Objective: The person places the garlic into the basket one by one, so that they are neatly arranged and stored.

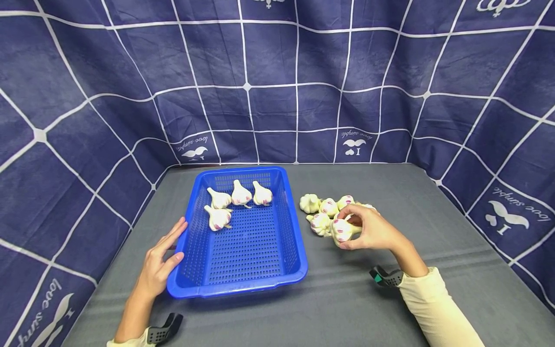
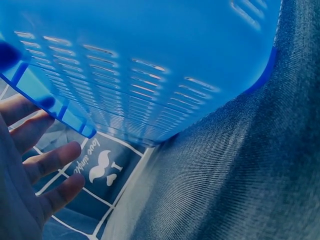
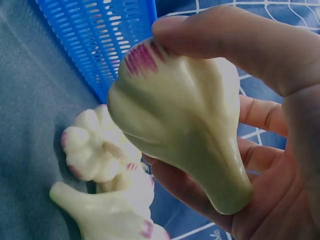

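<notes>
My right hand (image 1: 376, 232) grips a garlic bulb (image 1: 341, 231) between thumb and fingers, beside the other bulbs on the table. In the right wrist view this white garlic bulb (image 3: 175, 110) shows purple streaks, and its stem points toward the palm. My left hand (image 1: 157, 265) rests at the left rim of a blue plastic basket (image 1: 243, 289), its fingers extended and spread. Seen from the left wrist, the fingers (image 2: 52, 162) lie beside the basket's perforated wall. Inside the basket, several garlic bulbs (image 1: 262, 194) sit toward the back and left.
A cluster of garlic bulbs (image 1: 310, 203) lies on the grey tabletop (image 1: 347, 299) right of the basket, partly hidden by my right hand. Behind and at both sides hangs a dark blue cloth (image 1: 269, 111) with white lines.
</notes>
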{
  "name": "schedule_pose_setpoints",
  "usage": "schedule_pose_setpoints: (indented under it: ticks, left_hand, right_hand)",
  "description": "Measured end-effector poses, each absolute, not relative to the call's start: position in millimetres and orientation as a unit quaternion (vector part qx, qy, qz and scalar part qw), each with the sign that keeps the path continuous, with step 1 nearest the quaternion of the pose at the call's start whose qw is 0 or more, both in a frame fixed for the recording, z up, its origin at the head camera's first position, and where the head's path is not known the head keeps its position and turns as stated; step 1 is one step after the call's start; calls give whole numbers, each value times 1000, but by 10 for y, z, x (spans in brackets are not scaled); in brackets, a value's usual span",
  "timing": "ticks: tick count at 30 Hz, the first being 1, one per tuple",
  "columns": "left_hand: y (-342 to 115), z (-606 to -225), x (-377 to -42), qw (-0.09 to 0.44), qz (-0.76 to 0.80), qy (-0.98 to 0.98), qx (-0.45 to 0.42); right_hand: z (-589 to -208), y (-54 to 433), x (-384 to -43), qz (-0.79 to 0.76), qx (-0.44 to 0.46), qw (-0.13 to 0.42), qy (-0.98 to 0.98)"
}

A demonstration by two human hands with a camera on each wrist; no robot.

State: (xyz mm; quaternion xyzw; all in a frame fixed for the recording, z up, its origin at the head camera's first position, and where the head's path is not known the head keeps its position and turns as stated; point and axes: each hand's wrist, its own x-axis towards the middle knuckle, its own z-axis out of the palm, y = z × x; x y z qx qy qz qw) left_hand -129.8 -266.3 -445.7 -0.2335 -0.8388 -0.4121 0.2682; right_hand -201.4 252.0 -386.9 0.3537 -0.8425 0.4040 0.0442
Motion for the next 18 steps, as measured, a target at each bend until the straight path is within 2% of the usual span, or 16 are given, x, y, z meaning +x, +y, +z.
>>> schedule_pose_setpoints:
  ticks: [12,18]
  left_hand:
    - [-2653,-4425,-1297,268,-413,-838,-235]
    - [-2653,-4422,-1288,266,-408,-842,-232]
  right_hand:
    - [-3730,2349,-2097,336,383,97,-855]
    - [-3679,2276,-2121,324,371,85,-866]
